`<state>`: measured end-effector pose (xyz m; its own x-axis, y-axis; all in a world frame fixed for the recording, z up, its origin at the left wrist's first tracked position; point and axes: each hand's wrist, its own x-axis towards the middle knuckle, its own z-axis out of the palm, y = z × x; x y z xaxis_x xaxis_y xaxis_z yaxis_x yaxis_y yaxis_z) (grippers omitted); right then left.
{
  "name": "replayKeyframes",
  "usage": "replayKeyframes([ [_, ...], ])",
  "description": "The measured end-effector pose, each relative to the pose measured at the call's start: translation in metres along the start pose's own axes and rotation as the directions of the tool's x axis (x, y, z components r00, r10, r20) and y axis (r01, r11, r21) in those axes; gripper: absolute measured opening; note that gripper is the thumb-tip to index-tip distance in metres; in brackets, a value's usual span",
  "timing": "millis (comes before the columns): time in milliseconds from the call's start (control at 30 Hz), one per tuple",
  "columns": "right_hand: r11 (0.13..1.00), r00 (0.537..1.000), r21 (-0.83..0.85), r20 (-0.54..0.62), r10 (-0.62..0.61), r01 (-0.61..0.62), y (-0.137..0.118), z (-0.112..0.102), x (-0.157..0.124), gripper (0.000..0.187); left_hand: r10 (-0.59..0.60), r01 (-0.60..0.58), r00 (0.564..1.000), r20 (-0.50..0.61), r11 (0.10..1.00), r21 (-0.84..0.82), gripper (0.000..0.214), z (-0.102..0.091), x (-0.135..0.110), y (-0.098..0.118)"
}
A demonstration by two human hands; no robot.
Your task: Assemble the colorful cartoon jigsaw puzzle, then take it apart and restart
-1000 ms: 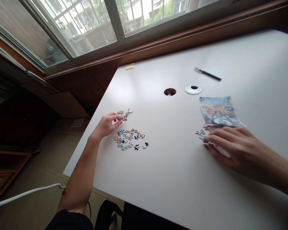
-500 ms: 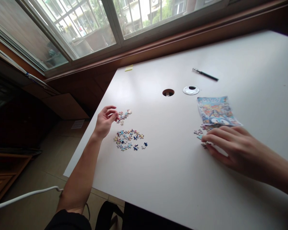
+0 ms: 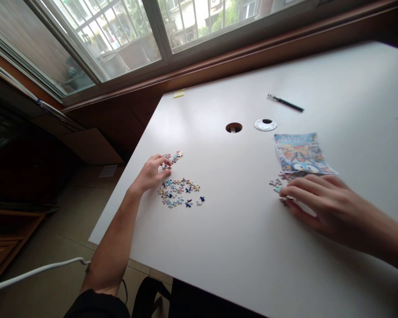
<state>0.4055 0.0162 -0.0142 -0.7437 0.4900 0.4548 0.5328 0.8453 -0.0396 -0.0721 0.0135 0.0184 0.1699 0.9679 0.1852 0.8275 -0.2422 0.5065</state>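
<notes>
Since the earlier frame, the left hand (image 3: 150, 173) has been shifted slightly rightward and down, and its thumb and forefinger have been parted; little change is seen in the right hand (image 3: 328, 205). Across the frame, the white bench (image 3: 232, 229) is used as the work surface. A printed card (image 3: 300, 152) is laid flat at centre right. Its lower edge is partly covered by the right hand, which is curled with a narrow thumb gap over loose puzzle pieces (image 3: 276, 182); whether one is gripped cannot be told. At left of centre, a larger pile (image 3: 179, 201) is spread below a smaller pile (image 3: 175, 157). The left hand is half open at the smaller pile, with a piece showing between thumb and forefinger; whether it is pinched cannot be confirmed. Each piece should be taken by opposite edges, lifted clear of its neighbours, and kept apart from the larger pile. Pieces beneath the right palm are hidden, and the printing on individual pieces is too small to be read.
</notes>
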Motion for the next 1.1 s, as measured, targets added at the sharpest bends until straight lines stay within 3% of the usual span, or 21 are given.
replayKeyframes([
  [67, 1.000, 0.999, 0.000, 0.040, -0.005, 0.005, 0.001, 0.000, -0.001, 0.008, 0.013, -0.025, 0.999, -0.051, 0.968, -0.250, 0.014, 0.000, -0.001, 0.002],
  [133, 1.000, 0.998, -0.003, 0.068, -0.006, 0.007, 0.002, 0.001, -0.003, 0.009, 0.032, -0.097, 0.989, -0.143, 0.878, -0.469, 0.017, -0.001, -0.001, 0.006],
  [200, 1.000, 0.997, -0.008, 0.074, -0.005, 0.005, 0.004, 0.002, -0.005, 0.010, 0.050, -0.166, 0.974, -0.219, 0.818, -0.551, 0.017, -0.003, -0.002, 0.010],
  [300, 1.000, 0.997, -0.006, 0.077, -0.004, 0.004, 0.005, 0.003, -0.006, 0.009, 0.077, -0.172, 0.974, -0.211, 0.859, -0.482, 0.012, -0.010, -0.004, 0.012],
  [367, 1.000, 0.997, -0.002, 0.080, -0.005, 0.005, 0.005, 0.003, -0.006, 0.008, 0.079, -0.126, 0.988, -0.135, 0.911, -0.392, 0.011, -0.016, -0.006, 0.009],
  [533, 1.000, 0.997, 0.001, 0.075, -0.011, 0.011, 0.003, 0.002, -0.004, 0.007, -0.064, 0.073, 0.996, 0.057, 0.985, -0.154, 0.015, -0.028, -0.012, -0.009],
  [633, 1.000, 0.997, 0.000, 0.074, -0.014, 0.014, 0.003, 0.001, -0.004, 0.007, -0.098, 0.104, 0.987, 0.129, 0.994, -0.036, 0.013, -0.028, -0.012, -0.016],
  [1100, 1.000, 0.997, 0.010, 0.070, -0.019, 0.018, 0.004, 0.002, -0.003, 0.009, -0.117, 0.157, 0.945, 0.305, 0.982, -0.108, 0.018, -0.030, -0.013, -0.002],
])
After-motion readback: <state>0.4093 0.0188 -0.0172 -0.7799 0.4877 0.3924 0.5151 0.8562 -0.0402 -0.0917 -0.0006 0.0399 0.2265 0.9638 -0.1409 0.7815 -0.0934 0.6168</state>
